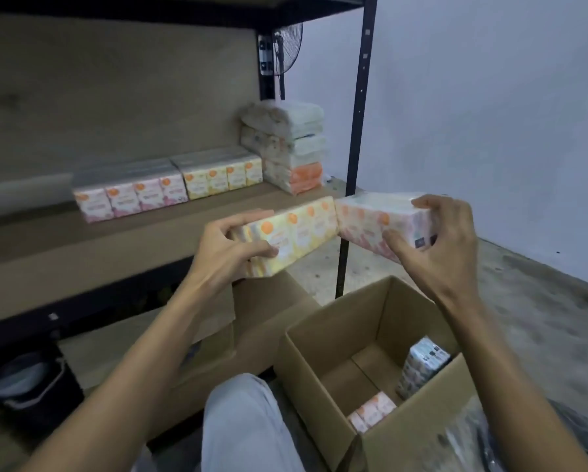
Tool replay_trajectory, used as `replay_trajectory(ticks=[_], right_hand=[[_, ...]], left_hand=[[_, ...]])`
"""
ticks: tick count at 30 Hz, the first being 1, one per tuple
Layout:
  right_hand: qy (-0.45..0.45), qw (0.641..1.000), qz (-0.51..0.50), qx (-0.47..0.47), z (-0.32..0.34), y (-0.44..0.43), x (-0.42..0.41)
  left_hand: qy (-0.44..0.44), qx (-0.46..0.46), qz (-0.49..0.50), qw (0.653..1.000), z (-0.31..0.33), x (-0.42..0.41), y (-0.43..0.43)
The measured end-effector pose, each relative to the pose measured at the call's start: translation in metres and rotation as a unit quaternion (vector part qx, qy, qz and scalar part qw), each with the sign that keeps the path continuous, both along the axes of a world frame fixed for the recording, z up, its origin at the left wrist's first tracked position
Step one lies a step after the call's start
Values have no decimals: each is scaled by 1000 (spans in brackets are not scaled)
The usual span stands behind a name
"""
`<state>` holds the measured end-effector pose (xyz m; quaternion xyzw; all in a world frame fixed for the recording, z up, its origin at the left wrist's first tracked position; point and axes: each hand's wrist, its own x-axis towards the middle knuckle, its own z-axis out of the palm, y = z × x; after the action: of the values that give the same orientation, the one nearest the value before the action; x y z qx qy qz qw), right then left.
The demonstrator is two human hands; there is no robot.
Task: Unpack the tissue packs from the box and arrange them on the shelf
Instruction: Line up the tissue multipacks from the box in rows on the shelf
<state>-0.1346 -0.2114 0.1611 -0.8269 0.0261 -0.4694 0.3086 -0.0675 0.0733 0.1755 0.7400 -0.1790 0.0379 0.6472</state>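
My left hand (229, 248) grips a yellow tissue pack (302, 229) in front of the shelf board (47, 247). My right hand (437, 240) holds a pink tissue pack (364, 216) right beside it, the two packs end to end. On the shelf stand a pink pack (129, 195) and a yellow pack (222, 175) in a row, with a stack of packs (290, 144) at the right end. Below my hands the open cardboard box (323, 349) holds a bluish pack (421, 366) and a pink pack (370, 412).
A black shelf post (353, 158) stands just behind the held packs. A second cardboard box (251, 321) sits under the shelf. A dark bin (30, 386) is at lower left. A fan (285, 49) hangs behind the shelf. My knee (248, 427) is beside the box.
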Motion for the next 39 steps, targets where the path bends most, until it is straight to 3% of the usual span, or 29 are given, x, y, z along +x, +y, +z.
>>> replay_trajectory(ticks=[5,10,24,36,39], right_hand=[[-36,998,52,9,18,33,27],[-36,993,108,33,18,71,69],[31,970,236,52,-27,128,163],[130,950,281,45,-37,133,191],[135,955,263,32,-30,135,187]], left_hand=[[-55,-15,38,998,21,9,47],[-112,25,75,991,26,30,104],[-76,70,102,989,-10,73,214],[-98,220,101,965,-18,92,236],[-143,319,136,927,-20,87,237]])
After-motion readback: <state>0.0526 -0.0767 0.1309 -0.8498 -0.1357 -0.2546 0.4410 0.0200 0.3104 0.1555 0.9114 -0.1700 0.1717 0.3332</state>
